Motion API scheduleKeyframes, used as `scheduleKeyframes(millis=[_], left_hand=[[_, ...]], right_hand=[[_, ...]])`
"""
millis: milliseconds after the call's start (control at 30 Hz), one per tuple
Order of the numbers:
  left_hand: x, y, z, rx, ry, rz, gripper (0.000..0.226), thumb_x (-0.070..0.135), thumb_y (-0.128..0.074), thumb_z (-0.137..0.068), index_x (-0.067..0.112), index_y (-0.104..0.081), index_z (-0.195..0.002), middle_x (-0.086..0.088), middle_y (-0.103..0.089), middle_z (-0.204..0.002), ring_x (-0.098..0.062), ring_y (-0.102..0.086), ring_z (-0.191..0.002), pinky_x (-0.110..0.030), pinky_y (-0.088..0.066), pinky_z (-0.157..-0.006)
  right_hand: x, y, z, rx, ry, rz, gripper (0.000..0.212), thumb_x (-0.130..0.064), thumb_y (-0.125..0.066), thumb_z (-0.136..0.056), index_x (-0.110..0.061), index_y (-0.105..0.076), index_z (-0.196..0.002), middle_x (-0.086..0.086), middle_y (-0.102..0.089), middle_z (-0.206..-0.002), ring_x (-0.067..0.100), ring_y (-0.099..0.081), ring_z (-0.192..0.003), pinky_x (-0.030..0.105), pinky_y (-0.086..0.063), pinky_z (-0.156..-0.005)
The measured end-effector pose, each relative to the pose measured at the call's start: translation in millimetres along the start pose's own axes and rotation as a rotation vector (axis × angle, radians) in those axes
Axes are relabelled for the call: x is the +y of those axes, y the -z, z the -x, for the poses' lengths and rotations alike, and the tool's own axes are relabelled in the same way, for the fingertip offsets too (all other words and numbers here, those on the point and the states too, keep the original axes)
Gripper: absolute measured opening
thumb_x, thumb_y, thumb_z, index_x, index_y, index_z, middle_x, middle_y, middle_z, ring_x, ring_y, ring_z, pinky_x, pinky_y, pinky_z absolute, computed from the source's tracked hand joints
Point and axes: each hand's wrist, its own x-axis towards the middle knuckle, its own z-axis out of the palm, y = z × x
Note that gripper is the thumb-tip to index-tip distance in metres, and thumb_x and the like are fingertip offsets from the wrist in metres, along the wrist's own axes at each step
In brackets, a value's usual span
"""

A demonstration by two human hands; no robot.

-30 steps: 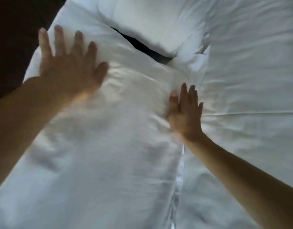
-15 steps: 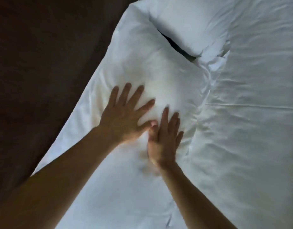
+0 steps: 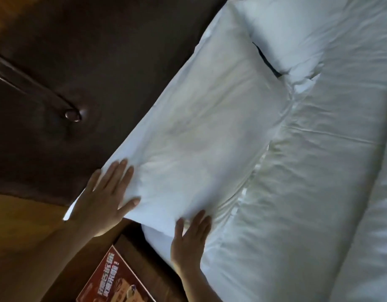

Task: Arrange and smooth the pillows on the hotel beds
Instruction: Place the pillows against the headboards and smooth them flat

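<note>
Left hand [image 3: 105, 201] flat, fingers spread, on near end of white pillow [image 3: 201, 127]; right hand [image 3: 189, 238] flat at its lower corner. Second pillow [image 3: 297, 33] beyond. Dark padded headboard [image 3: 79, 73] alongside. Red leaflet [image 3: 114, 280] below.

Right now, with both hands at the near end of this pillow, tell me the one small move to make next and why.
Probably sweep the right hand flat up along the near pillow toward the duvet. Creases fan out just above that hand, while the left hand already lies flat on the pillow's corner by the headboard.
</note>
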Motion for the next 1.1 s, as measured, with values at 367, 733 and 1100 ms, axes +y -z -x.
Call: scheduleKeyframes(millis=[367,733,1100], left_hand=[[85.2,9.5,-30.5,0.167,-0.333,0.046,0.074,0.059,-0.039,-0.098,0.030,-0.015,-0.162,-0.008,-0.003,-0.171,-0.031,-0.005,-0.157,-0.061,-0.017,-0.121],[47.4,24.9,106.3,-0.245,0.279,0.202,0.097,0.057,-0.067,-0.085,0.003,-0.028,-0.155,-0.025,-0.023,-0.163,-0.044,-0.028,-0.148,-0.059,-0.031,-0.116],[324.2,117.4,232.8,-0.207,-0.209,0.349,0.105,0.078,0.036,-0.063,0.016,0.034,-0.149,-0.006,0.041,-0.156,-0.029,0.029,-0.149,-0.051,0.012,-0.122]], right_hand=[[-20.6,21.6,-19.3,-0.094,-0.339,-0.449,0.077,-0.050,-0.034,-0.106,-0.021,0.011,-0.160,0.009,0.014,-0.169,0.022,0.010,-0.156,0.034,0.004,-0.123],[25.9,80.9,114.2,-0.421,-0.293,-0.050,0.073,-0.054,-0.033,-0.105,-0.018,-0.008,-0.163,0.016,-0.027,-0.164,0.031,-0.032,-0.149,0.038,-0.025,-0.121],[185.7,276.9,293.8,0.136,-0.186,0.382,0.082,-0.068,-0.024,-0.100,-0.032,0.022,-0.157,0.008,0.026,-0.166,0.031,0.018,-0.155,0.056,0.001,-0.124]])
